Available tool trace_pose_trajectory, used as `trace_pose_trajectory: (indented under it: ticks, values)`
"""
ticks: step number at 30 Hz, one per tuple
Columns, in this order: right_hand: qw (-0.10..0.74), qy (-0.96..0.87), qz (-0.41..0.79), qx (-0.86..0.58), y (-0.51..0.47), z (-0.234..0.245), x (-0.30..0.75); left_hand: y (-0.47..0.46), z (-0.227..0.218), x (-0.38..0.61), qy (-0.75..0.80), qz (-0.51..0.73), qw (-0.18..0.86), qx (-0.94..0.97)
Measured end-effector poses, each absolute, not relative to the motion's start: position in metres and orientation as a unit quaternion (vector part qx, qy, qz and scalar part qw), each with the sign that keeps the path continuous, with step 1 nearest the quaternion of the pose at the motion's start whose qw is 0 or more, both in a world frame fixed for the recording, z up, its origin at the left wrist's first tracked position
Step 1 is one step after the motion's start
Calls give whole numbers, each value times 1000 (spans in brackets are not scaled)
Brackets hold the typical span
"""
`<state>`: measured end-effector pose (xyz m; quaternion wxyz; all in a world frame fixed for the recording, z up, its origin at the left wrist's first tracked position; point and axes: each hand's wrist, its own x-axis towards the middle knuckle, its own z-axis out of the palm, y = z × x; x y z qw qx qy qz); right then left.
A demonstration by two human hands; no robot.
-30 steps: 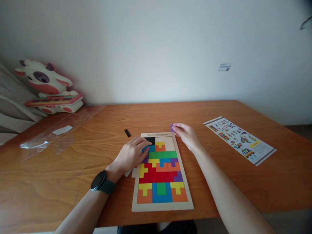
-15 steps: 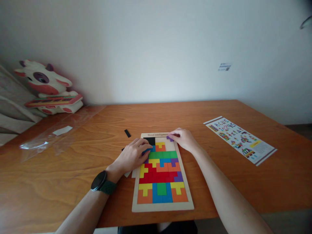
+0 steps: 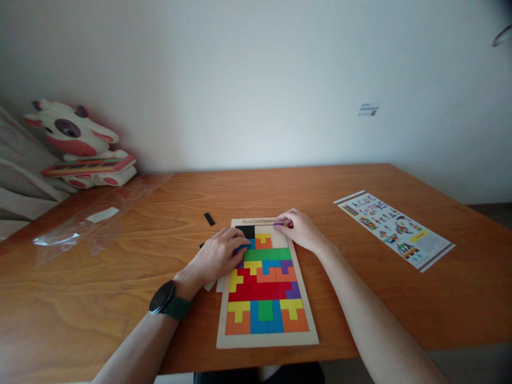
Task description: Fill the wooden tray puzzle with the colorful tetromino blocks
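A wooden puzzle tray lies on the table, packed with coloured block pieces. Only its far right corner shows bare wood. My right hand pinches a purple piece edge-on over that bare corner. My left hand, a black watch on its wrist, rests with curled fingers on the tray's far left part, fingertips on a blue piece beside a black piece.
A small black piece lies on the table beyond the tray. A printed pattern sheet lies at the right. Clear plastic wrap and a cow-shaped toy are at the far left.
My right hand has carried the purple piece left from beside the tray to over its bare far right corner and tilted it on edge. My left hand has hardly moved.
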<state>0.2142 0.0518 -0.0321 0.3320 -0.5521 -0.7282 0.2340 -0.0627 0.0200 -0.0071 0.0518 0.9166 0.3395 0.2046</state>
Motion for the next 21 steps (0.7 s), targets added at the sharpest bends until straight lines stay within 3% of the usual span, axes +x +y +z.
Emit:
trace_pose_trajectory:
  ticks: [21]
  values:
    - [335, -726, 251, -546, 49, -27, 215, 22, -5, -65, 359, 204, 53, 909]
